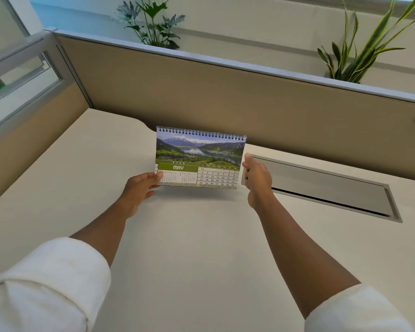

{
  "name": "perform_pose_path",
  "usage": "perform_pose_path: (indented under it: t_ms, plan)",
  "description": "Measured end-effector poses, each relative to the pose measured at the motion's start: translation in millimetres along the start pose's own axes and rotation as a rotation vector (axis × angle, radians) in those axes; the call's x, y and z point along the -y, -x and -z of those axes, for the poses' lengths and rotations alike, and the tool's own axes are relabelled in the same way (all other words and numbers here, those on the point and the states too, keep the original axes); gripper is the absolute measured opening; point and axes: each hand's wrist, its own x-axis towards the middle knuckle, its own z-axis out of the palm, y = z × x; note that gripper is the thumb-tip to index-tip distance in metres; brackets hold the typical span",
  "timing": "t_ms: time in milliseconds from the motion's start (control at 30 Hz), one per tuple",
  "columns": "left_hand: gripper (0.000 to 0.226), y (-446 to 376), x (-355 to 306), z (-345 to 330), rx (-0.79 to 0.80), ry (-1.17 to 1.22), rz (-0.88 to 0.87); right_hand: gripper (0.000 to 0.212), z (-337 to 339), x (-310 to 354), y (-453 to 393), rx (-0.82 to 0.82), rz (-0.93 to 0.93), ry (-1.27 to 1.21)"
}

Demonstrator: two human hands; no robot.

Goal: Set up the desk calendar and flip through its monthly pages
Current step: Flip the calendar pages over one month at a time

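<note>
You're at a pale desk [201, 236] boxed in by a tan partition [225, 97], with two plants [153, 22] poking up behind it and a grey cable hatch [321, 188] set into the top on the right. The desk calendar [200, 158] stands near the far middle, spiral on top, showing MAY under a lake-and-mountains photo. Your left hand [139, 190] is pinching its lower left corner, thumb on the page. Your right hand [258, 179] sits just beside the right edge, fingers loosely curled, can't tell if it's touching.
</note>
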Motion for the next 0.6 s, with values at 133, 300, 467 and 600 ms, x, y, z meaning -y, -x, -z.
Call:
perform_pose_path:
  t_ms: [133,300,467,600]
  plan:
    - [0.032,1,1,0,-0.021,0.066,0.012,0.031,4,-9,6,0.064,-0.032,0.139]
    - [0.060,1,1,0,-0.035,0.097,0.021,0.031,4,-12,11,0.172,-0.040,0.075]
    - [0.057,1,1,-5,-0.125,0.143,0.027,0.054,7,-8,11,0.391,0.084,-0.026]
    - [0.040,-2,0,-10,-0.233,0.232,0.038,0.078,7,5,16,0.537,0.123,-0.106]
